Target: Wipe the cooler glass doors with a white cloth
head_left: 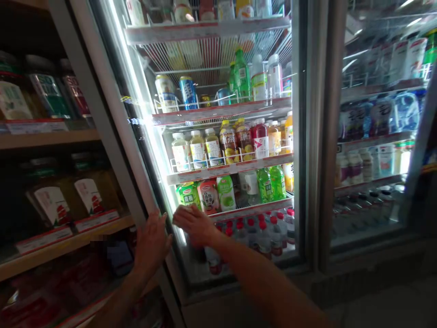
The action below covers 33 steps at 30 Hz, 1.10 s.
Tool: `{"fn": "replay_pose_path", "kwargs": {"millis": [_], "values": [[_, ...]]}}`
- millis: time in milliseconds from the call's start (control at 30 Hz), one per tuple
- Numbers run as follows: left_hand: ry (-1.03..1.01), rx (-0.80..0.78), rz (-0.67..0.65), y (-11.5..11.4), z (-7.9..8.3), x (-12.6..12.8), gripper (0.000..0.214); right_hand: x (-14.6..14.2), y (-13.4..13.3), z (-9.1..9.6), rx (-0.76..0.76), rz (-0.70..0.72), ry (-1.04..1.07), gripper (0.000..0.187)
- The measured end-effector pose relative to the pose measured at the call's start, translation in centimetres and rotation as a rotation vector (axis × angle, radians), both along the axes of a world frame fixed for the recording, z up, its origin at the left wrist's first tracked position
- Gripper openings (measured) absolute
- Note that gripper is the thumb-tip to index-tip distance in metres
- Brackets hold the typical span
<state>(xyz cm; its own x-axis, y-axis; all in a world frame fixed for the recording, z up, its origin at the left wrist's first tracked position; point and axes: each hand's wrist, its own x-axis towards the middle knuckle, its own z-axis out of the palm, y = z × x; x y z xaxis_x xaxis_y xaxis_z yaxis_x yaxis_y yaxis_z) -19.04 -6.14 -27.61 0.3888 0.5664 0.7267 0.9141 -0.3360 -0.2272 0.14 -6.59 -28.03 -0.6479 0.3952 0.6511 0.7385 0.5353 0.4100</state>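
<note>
Here, the glass cooler door [299, 136] fills the centre. The left hand [152, 241] lies flat on its left edge, fingers spread, gripping nothing; the right hand [193, 223], just beside it, rests extended fingers on the glass. Behind, wire shelves [221, 111] hold bottles [213, 148] and cans [187, 91].

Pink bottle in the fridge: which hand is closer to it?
Right. The right hand is just below and left of the pink bottle; the left hand is farther left, at the fridge's frame.
</note>
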Motion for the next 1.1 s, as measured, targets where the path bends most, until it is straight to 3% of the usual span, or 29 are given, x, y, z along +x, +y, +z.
{"fn": "replay_pose_path", "kwargs": {"millis": [67,100,167,267,333,400,500,567,633,733,800,867,1000,1033,1100], "values": [[-0.006,0.001,-0.008,0.2,0.2,0.4,0.051,2.3,-0.9,-1.8,-0.032,0.022,-0.083,0.045],[-0.010,0.003,-0.017,0.3,0.2,0.7,0.050,3.7,-1.3,-1.8,-0.034,0.007,-0.074,0.046],[-0.022,0.011,-0.044,0.6,0.2,1.7,0.050,6.6,-1.7,0.2,0.006,-0.082,0.049,0.049],[-0.036,0.026,-0.111,0.8,0.3,4.0,0.050,10.7,-2.0,5.0,0.147,-0.279,0.330,0.049],[-0.039,0.044,-0.156,0.7,0.4,5.8,0.050,13.2,-2.8,6.1,0.242,-0.387,0.456,0.048],[-0.033,0.073,-0.190,0.5,0.7,7.4,0.050,15.5,-4.2,4.1,0.287,-0.451,0.485,0.046],[-0.023,0.109,-0.224,0.2,1.2,9.3,0.050,19.0,-6.7,-1.1,0.264,-0.492,0.412,0.047],[-0.016,0.121,-0.234,0.1,1.4,10.0,0.050,21.2,-7.7,-2.6,0.245,-0.531,0.383,0.047],[-0.016,0.135,-0.232,0.2,1.6,10.4,0.050,23.4,-7.9,-1.0,0.265,-0.592,0.420,0.047],[-0.015,0.160,-0.228,0.5,1.4,10.5,0.051,26.3,-7.2,4.0,0.362,-0.702,0.579,0.046],[-0.008,0.171,-0.235,0.8,1.2,10.5,0.052,27.7,-7.0,5.4,0.424,-0.746,0.678,0.046],[-0.017,0.173,-0.243,0.9,1.0,10.5,0.052,28.4,-7.3,3.5,0.452,-0.740,0.708,0.048],[-0.041,0.137,-0.255,1.0,0.8,10.6,0.053,28.7,-8.4,-3.1,0.434,-0.690,0.653,0.051],[-0.041,0.130,-0.256,0.9,0.9,10.5,0.053,28.9,-8.4,-3.5,0.429,-0.682,0.656,0.051],[-0.035,0.138,-0.257,0.9,1.4,10.4,0.051,29.5,-7.9,-1.5,0.431,-0.671,0.698,0.049]]}}
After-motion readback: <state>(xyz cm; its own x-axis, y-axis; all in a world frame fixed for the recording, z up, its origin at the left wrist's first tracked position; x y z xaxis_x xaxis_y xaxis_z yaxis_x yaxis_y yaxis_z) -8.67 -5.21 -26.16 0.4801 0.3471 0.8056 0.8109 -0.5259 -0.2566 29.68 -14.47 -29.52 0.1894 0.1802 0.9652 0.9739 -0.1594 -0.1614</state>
